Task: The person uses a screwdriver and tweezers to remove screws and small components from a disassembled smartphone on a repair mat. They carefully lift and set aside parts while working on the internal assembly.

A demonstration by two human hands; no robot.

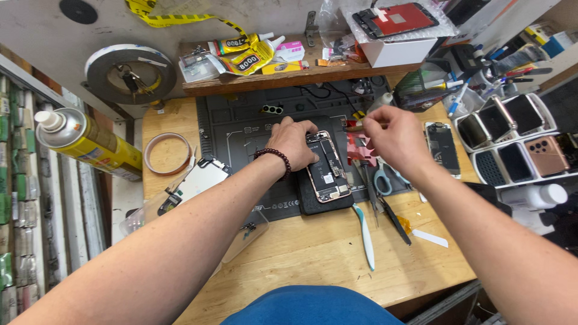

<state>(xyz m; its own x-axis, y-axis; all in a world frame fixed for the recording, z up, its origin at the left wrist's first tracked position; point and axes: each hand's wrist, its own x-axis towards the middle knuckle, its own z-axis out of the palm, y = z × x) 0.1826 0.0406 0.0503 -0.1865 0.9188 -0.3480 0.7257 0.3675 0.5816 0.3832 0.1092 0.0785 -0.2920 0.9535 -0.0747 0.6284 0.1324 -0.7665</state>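
1. My left hand (pixel 293 142) is pressed down on the top end of the opened phone (pixel 327 167), fingers spread over its upper edge and touching it, not gripping.
2. The phone lies face-open, insides showing, on a small black pad on the dark work mat (pixel 235 135), about mid-table.
3. My right hand (pixel 394 138) hovers just right of the phone, fingers pinched together on a thin tool (pixel 359 127) whose tip points left toward the phone's top.
4. Under that hand there's a pink bit, scissors (pixel 380 180) and tweezers (pixel 370 189).
5. A white-and-teal pry tool (pixel 364 232) sits on the wooden table (pixel 313 253) below the mat.
6. The detached screen (pixel 201 180) lies off to the left.
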